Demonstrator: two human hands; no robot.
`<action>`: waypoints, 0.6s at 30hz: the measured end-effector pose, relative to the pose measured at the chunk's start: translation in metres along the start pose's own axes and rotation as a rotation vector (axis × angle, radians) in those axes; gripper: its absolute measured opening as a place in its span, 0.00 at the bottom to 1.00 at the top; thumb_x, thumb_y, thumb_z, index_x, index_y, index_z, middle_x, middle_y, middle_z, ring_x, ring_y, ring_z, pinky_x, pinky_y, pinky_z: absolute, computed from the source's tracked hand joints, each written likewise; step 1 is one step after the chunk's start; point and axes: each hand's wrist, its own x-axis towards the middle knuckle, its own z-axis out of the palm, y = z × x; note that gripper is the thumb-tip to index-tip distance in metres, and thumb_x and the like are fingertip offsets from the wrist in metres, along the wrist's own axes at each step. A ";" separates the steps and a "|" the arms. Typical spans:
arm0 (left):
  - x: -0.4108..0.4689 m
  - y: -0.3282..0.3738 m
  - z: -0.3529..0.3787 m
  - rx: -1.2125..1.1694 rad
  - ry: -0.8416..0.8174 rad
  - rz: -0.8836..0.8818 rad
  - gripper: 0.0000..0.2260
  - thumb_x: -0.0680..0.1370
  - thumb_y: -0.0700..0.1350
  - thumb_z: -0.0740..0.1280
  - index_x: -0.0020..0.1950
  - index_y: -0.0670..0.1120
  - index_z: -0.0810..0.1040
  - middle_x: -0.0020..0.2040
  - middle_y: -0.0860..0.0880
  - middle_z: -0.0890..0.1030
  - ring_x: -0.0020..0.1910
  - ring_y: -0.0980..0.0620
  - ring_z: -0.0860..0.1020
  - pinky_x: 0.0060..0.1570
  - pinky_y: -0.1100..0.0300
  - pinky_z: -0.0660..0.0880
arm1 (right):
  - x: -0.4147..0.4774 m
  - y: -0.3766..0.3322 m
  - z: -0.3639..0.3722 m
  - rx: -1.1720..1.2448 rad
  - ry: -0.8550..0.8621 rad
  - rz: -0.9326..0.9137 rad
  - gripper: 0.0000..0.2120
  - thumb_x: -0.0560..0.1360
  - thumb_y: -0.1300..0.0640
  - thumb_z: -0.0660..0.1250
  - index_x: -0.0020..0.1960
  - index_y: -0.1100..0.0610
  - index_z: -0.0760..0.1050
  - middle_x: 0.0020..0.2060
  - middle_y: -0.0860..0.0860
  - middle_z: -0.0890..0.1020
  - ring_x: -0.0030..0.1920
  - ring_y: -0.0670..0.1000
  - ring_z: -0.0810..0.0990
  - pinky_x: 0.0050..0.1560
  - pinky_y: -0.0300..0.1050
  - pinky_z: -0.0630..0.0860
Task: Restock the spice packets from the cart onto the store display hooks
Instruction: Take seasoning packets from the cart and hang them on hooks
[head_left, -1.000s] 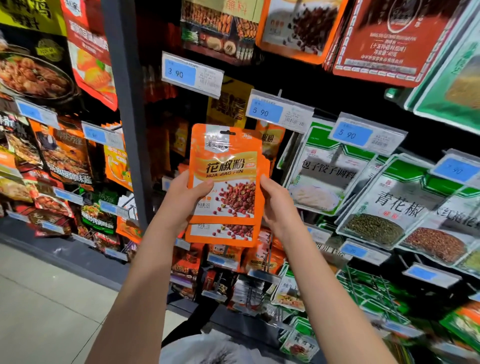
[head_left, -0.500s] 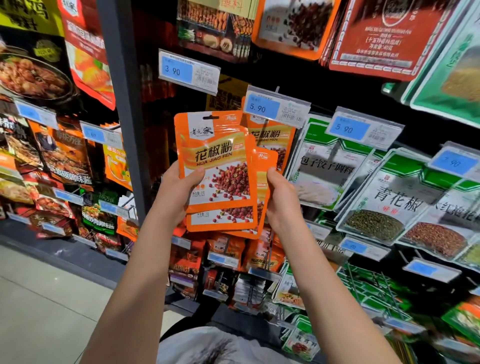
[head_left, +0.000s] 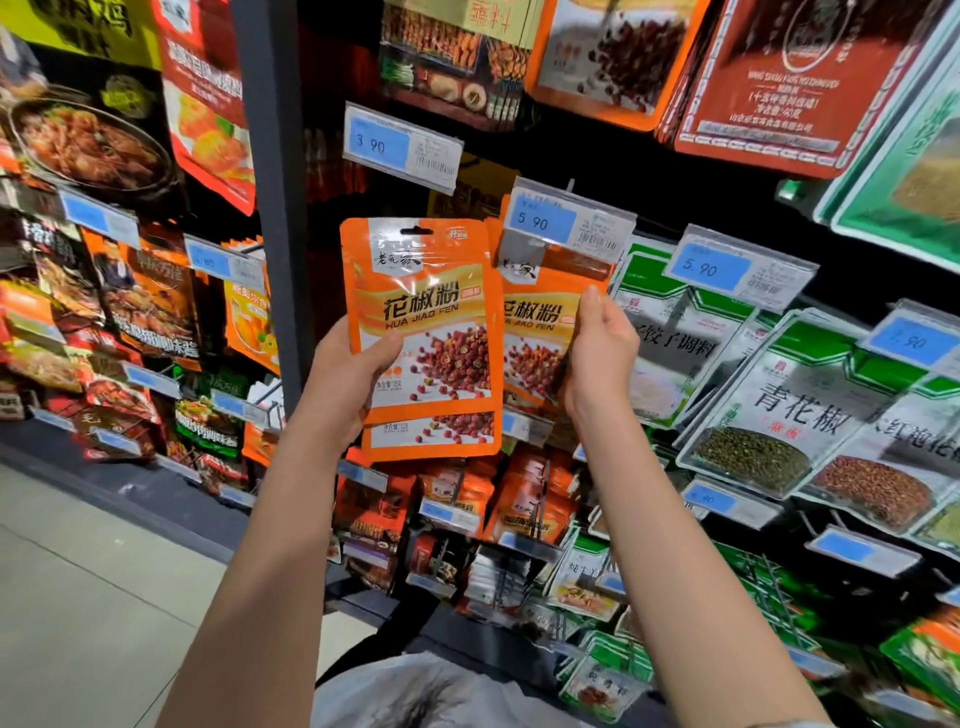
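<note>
The stack that both hands gripped together a second ago is now split. The right hand (head_left: 597, 358) has drawn a single packet (head_left: 535, 332) off to the right and raised it, so its top edge sits behind the 5.90 price tag (head_left: 569, 221). The left hand (head_left: 343, 384) now holds the remaining orange packets (head_left: 426, 322) alone, to the left of the single one, which they overlap slightly.
</note>
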 end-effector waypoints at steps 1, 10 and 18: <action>-0.001 -0.002 0.000 0.007 -0.005 -0.001 0.09 0.80 0.41 0.64 0.57 0.53 0.76 0.53 0.50 0.83 0.51 0.50 0.83 0.47 0.51 0.79 | 0.002 0.003 0.001 -0.008 0.013 -0.007 0.14 0.81 0.55 0.60 0.61 0.61 0.77 0.53 0.50 0.82 0.55 0.46 0.79 0.58 0.38 0.73; 0.003 0.001 -0.005 0.003 0.006 0.017 0.10 0.80 0.40 0.65 0.61 0.48 0.75 0.51 0.51 0.84 0.48 0.52 0.84 0.40 0.59 0.79 | 0.005 0.014 -0.006 -0.035 -0.018 -0.119 0.12 0.81 0.54 0.60 0.46 0.59 0.79 0.40 0.49 0.80 0.42 0.46 0.78 0.48 0.38 0.75; 0.004 0.002 -0.005 -0.006 0.007 0.008 0.09 0.80 0.40 0.65 0.57 0.51 0.75 0.49 0.52 0.85 0.48 0.52 0.84 0.42 0.57 0.79 | 0.005 0.013 -0.009 -0.015 -0.015 -0.164 0.19 0.82 0.58 0.59 0.32 0.52 0.63 0.28 0.45 0.63 0.31 0.43 0.61 0.35 0.40 0.61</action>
